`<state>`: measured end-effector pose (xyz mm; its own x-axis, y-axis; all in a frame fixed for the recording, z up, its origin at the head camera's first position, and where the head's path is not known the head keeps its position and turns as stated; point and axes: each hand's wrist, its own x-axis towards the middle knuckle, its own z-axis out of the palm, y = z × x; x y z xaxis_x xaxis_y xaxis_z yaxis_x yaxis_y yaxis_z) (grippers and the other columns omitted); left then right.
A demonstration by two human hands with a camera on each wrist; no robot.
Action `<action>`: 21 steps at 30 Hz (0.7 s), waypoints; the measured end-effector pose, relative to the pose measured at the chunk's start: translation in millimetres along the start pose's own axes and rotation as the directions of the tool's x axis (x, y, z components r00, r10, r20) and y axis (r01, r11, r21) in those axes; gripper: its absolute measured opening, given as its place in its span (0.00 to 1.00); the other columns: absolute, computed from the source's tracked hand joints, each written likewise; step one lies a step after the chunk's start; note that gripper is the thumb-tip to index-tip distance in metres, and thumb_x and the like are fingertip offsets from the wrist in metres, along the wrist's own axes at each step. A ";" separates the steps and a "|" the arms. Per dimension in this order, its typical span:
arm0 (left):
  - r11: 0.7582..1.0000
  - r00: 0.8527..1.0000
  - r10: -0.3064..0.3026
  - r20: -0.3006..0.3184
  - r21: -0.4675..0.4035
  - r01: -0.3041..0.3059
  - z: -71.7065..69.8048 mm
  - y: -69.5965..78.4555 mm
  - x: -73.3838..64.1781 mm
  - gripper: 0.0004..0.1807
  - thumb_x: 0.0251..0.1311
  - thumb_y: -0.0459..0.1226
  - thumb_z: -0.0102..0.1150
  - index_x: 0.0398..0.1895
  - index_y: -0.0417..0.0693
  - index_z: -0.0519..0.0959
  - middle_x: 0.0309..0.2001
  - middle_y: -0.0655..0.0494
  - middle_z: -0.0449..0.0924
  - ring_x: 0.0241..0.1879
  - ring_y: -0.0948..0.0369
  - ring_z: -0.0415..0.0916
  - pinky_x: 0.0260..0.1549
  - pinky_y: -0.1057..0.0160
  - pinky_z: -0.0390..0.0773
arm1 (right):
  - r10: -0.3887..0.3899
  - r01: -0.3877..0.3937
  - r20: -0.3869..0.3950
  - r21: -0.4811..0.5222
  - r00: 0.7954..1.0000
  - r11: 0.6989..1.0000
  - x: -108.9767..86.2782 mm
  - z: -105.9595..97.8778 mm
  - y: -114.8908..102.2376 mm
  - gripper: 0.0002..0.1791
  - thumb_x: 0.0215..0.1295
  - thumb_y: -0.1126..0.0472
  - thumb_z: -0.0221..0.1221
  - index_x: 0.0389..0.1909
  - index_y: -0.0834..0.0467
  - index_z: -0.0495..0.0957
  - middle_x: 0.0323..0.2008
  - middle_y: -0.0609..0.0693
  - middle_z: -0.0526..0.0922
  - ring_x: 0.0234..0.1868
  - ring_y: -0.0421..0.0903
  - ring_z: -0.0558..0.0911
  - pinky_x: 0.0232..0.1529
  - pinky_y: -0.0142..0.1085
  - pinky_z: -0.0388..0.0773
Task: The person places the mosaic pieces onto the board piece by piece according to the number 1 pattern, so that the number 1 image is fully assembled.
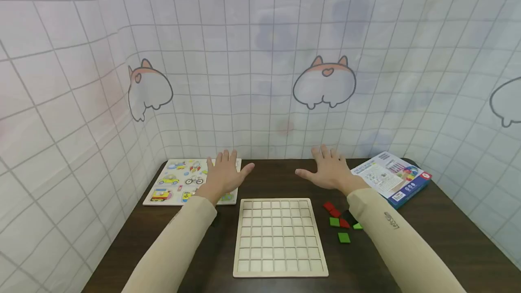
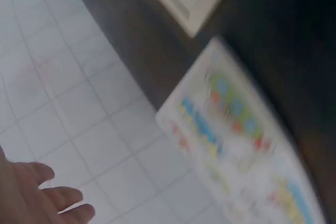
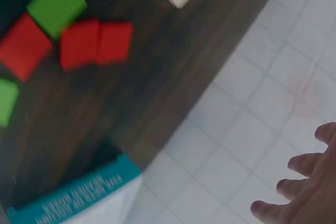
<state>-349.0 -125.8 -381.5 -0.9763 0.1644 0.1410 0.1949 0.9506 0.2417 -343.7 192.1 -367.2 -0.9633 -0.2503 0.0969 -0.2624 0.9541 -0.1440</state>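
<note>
My left hand [image 1: 224, 176] is held over the dark table near a picture board [image 1: 168, 181], fingers straight and thumb spread, holding nothing. Printed vehicles cover that white board, and the forearm hides part of it. Across from it, my right hand [image 1: 330, 171] is also spread and holds nothing, just left of a printed box [image 1: 386, 176]. Between the forearms lies a pale wooden grid board [image 1: 278, 240] with bare square cells. Green tiles [image 1: 343, 238] and red tiles [image 1: 329, 206] lie loose to its right, partly behind the right sleeve. Fingertips of each hand show in the wrist views.
A dark brown table [image 1: 268, 177] carries everything. White gridded cloth [image 1: 228, 103] with cartoon animal prints hangs behind it and along both sides. Something dark [image 1: 347, 217] lies among the tiles, partly covered by the right sleeve.
</note>
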 end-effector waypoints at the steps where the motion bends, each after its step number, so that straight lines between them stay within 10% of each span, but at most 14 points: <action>1: 1.000 1.000 0.007 -0.009 -0.007 -0.007 4.3 -0.6 -3.2 0.51 0.64 0.71 0.28 0.77 0.43 0.50 0.76 0.37 0.46 0.75 0.41 0.43 0.67 0.33 0.35 | -0.008 0.008 0.002 0.006 1.000 1.000 -2.5 5.3 -0.7 0.58 0.59 0.21 0.40 0.77 0.60 0.46 0.75 0.69 0.46 0.72 0.73 0.49 0.68 0.66 0.45; 11: 0.995 0.997 0.041 -0.060 -0.086 -0.046 35.4 -3.3 -40.3 0.44 0.67 0.66 0.36 0.70 0.40 0.65 0.70 0.39 0.62 0.69 0.41 0.58 0.67 0.39 0.53 | -0.047 0.041 0.025 0.175 0.999 0.984 -36.0 46.6 -10.9 0.54 0.63 0.24 0.43 0.77 0.59 0.49 0.74 0.67 0.51 0.72 0.71 0.52 0.67 0.66 0.49; 21: 0.985 0.997 0.067 -0.032 -0.154 -0.072 57.9 -0.8 -80.3 0.24 0.66 0.52 0.55 0.54 0.44 0.81 0.51 0.48 0.82 0.51 0.48 0.79 0.43 0.47 0.79 | -0.011 0.005 0.010 0.418 1.000 0.908 -72.5 66.5 -26.8 0.52 0.62 0.26 0.47 0.76 0.59 0.53 0.69 0.63 0.65 0.70 0.66 0.61 0.65 0.63 0.59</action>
<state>-276.2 -124.5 -448.7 -0.9574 0.2195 0.1877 0.2765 0.8845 0.3758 -270.5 173.8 -435.8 -0.9610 -0.2621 0.0882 -0.2671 0.7969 -0.5419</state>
